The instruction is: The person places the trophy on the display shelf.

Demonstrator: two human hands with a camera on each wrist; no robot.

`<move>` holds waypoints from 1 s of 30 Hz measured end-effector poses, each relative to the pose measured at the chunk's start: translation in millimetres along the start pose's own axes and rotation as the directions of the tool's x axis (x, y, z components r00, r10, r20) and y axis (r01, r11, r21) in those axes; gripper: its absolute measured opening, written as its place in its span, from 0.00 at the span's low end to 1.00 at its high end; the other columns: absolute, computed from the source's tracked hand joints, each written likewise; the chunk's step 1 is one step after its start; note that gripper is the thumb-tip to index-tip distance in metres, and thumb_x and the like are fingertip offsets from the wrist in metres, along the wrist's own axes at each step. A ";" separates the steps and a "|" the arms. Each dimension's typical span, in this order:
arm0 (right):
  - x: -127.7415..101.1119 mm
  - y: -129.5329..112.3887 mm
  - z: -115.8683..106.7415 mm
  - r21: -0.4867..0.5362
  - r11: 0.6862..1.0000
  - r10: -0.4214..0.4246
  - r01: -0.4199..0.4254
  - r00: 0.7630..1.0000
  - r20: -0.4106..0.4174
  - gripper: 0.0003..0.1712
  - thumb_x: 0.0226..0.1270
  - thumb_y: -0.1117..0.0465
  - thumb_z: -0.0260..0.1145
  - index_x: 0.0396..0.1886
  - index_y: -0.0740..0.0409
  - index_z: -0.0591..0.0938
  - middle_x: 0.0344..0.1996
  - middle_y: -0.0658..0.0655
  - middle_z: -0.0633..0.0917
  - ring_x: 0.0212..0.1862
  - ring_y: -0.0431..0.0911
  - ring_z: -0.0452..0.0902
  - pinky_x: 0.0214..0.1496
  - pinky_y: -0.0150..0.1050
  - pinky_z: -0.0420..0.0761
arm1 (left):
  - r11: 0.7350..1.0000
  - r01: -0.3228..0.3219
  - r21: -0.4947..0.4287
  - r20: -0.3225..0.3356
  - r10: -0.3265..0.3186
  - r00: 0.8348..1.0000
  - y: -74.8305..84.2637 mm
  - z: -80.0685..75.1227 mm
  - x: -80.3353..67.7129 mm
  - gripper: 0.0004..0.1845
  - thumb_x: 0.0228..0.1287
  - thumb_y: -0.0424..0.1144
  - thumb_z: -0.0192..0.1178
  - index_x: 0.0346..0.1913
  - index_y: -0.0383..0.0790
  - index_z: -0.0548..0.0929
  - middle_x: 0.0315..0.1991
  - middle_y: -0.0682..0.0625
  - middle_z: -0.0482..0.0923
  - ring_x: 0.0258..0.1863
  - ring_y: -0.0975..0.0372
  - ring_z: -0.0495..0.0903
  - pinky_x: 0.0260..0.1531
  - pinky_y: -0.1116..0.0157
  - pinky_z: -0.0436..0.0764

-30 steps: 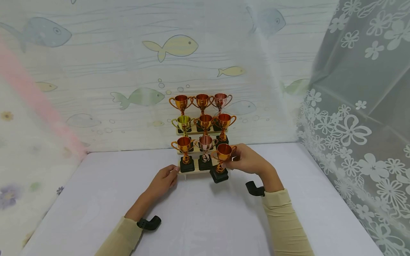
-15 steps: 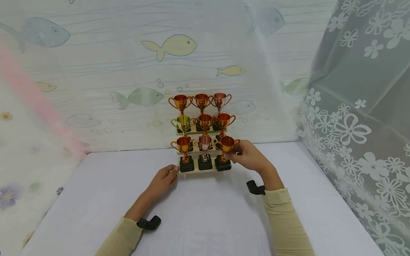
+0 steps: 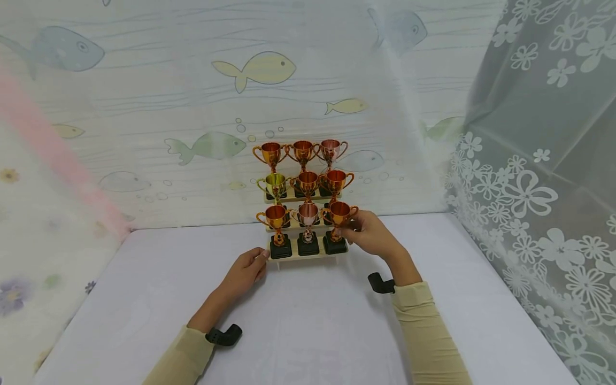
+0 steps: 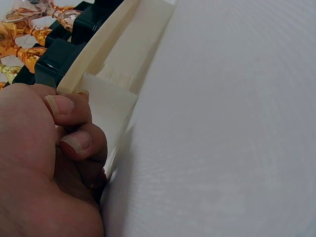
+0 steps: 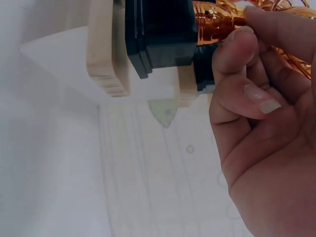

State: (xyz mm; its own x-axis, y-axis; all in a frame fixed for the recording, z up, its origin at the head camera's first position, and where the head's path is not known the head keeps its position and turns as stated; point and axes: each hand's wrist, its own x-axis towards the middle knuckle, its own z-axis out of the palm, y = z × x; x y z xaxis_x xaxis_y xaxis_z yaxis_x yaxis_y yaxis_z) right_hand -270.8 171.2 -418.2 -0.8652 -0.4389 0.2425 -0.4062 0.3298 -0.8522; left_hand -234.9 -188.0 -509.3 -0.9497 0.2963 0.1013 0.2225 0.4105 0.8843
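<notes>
A cream three-step stand [image 3: 294, 257] carries three rows of small metallic trophies on black bases. My right hand [image 3: 350, 223] pinches the orange trophy [image 3: 339, 214] at the right end of the bottom step. Its black base [image 5: 158, 34] sits on the step's edge [image 5: 101, 44], and my thumb and fingers [image 5: 237, 54] curl round the stem [image 5: 212, 22]. My left hand [image 3: 251, 266] lies on the table with its curled fingers [image 4: 59, 104] held against the stand's left side piece [image 4: 109, 111]. A gold trophy [image 3: 276, 216] and a pink one [image 3: 308, 213] stand beside the held one.
The stand is at the back of a white table [image 3: 308, 321], close to a fish-patterned backdrop [image 3: 240, 107]. A flowered lace curtain [image 3: 539, 187] hangs along the right side. Black wrist mounts [image 3: 381, 283] show on both sleeves.
My right hand lifted the orange trophy from the table in front of the stand and set it on the right end of the bottom step. The left hand stayed still.
</notes>
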 end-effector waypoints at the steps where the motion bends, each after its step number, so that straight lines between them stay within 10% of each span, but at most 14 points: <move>1: 0.1 0.1 0.3 0.000 1.000 0.002 -0.002 1.000 -0.003 0.14 0.74 0.67 0.69 0.55 0.67 0.85 0.42 0.62 0.90 0.35 0.51 0.81 0.37 0.42 0.83 | 1.000 0.001 0.005 -0.001 -0.001 1.000 0.4 0.1 -0.1 0.26 0.88 0.53 0.46 0.38 0.33 0.77 0.17 0.52 0.67 0.18 0.64 0.64 0.27 0.66 0.65; 30: -7.5 10.3 -0.6 -0.076 0.996 0.049 -0.050 0.999 -0.012 0.12 0.72 0.63 0.71 0.51 0.62 0.86 0.36 0.56 0.85 0.31 0.48 0.81 0.33 0.41 0.80 | 1.000 -0.016 -0.006 0.002 0.016 1.000 0.0 -0.3 -2.3 0.25 0.88 0.51 0.46 0.39 0.32 0.77 0.16 0.53 0.66 0.17 0.65 0.62 0.24 0.65 0.64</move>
State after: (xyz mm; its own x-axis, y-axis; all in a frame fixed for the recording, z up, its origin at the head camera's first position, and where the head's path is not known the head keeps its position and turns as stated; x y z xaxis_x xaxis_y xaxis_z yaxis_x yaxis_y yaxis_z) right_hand -268.7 178.4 -428.5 -0.8876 -0.4121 0.2057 -0.3836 0.4144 -0.8253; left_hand -232.7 -188.9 -509.4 -0.9455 0.3048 0.1144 0.2363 0.4006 0.8853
